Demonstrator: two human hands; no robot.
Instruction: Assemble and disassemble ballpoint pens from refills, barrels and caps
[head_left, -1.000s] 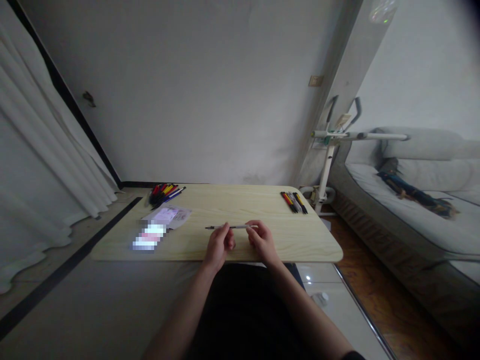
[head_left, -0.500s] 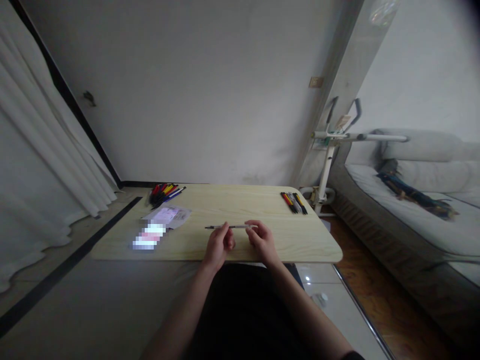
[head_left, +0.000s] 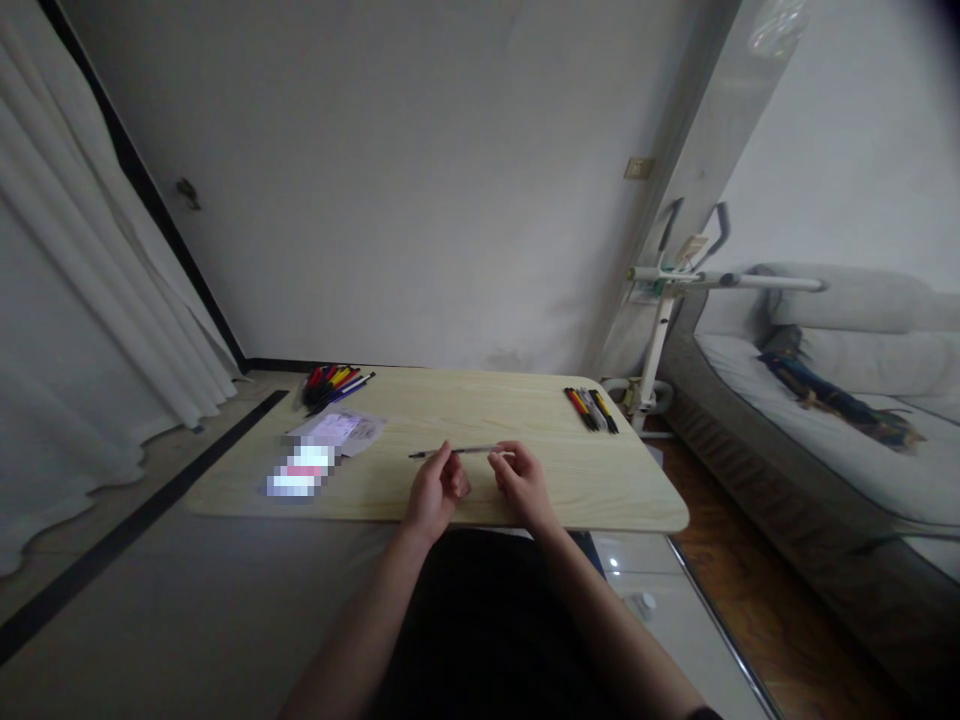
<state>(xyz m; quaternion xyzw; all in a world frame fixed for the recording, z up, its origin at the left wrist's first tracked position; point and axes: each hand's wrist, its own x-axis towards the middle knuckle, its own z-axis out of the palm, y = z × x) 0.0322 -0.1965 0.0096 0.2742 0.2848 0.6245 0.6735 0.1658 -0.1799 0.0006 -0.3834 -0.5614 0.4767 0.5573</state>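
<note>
Both my hands hold one thin pen (head_left: 469, 451) level over the pale wooden table (head_left: 615, 490). My left hand (head_left: 436, 493) pinches the pen near its dark tip end. My right hand (head_left: 522, 482) pinches the lighter right end. The pen runs left to right just above the tabletop, near the table's front edge.
A pile of coloured pens (head_left: 334, 384) lies at the table's back left, with paper packets (head_left: 339, 431) in front of it. Several more pens (head_left: 592, 407) lie at the back right. A sofa (head_left: 817, 420) and a white exercise machine (head_left: 664, 300) stand to the right.
The view has shifted slightly. My hands and the pen keep nearly the same place and grip.
</note>
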